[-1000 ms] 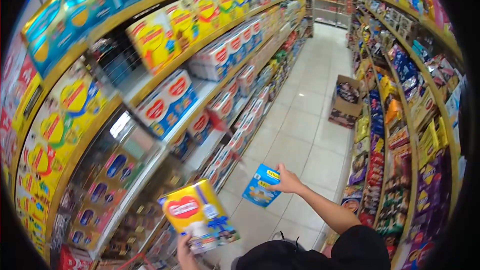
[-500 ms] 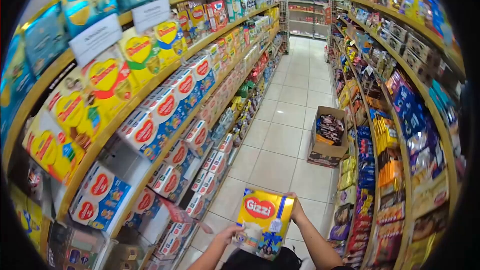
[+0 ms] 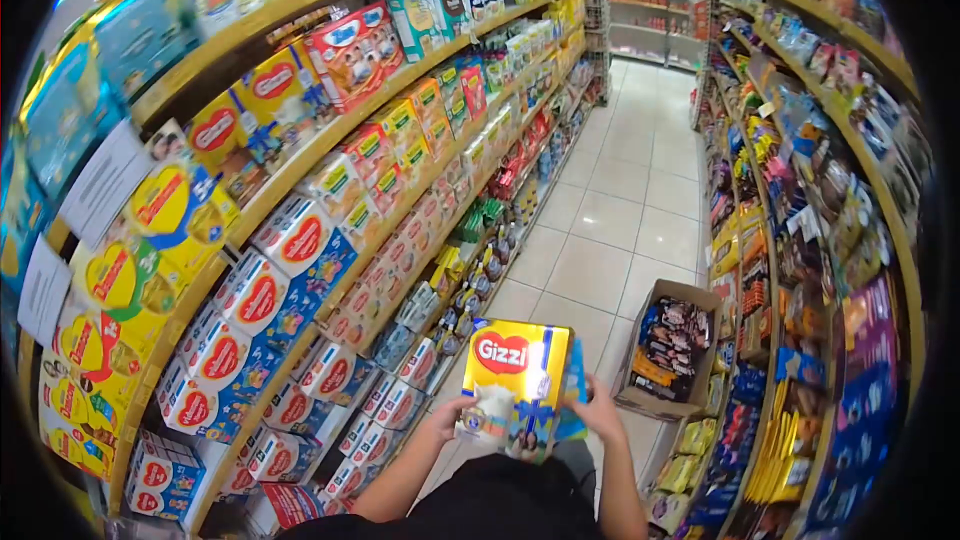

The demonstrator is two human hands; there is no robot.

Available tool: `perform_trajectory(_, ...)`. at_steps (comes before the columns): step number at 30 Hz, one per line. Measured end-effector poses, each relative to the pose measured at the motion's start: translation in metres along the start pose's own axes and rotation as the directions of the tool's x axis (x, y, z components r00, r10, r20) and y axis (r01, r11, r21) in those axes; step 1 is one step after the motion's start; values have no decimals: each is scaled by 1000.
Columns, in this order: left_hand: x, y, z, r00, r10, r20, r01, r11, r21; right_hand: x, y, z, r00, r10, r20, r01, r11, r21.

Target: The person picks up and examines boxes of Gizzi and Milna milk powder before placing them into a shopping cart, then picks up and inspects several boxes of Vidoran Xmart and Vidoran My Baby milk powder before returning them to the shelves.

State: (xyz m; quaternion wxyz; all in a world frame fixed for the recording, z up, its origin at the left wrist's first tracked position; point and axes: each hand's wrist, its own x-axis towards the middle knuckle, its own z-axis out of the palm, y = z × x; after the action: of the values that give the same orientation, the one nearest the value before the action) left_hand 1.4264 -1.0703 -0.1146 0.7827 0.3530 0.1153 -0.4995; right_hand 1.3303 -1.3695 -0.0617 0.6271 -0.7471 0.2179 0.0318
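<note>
A yellow box labelled Gizzi (image 3: 508,380) in a red heart is held upright in front of my body, its printed front facing me. A dark blue ribbon and bow are printed on it, and its blue side shows at the right. Closed on the box's lower left edge is my left hand (image 3: 450,420). My right hand (image 3: 598,412) grips the right side, with some fingers hidden behind the box.
An open cardboard box (image 3: 668,348) of packets stands on the tiled floor (image 3: 585,240) at the right. Shelves of cartons (image 3: 300,240) line the left, with similar Gizzi boxes (image 3: 270,85) on one. Snack shelves (image 3: 775,270) line the right; more shelves (image 3: 650,15) stand at the far end.
My view has moved forward along the aisle, bringing the cardboard box closer. The Gizzi box has turned more upright and sits higher in view, still between both hands.
</note>
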Motion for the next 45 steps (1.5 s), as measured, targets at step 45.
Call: perform_trajectory(45, 644, 397, 263, -59, 240, -969, -910, 386, 151, 1043, -460, -55, 314, -681, 662, 846, 517, 131)
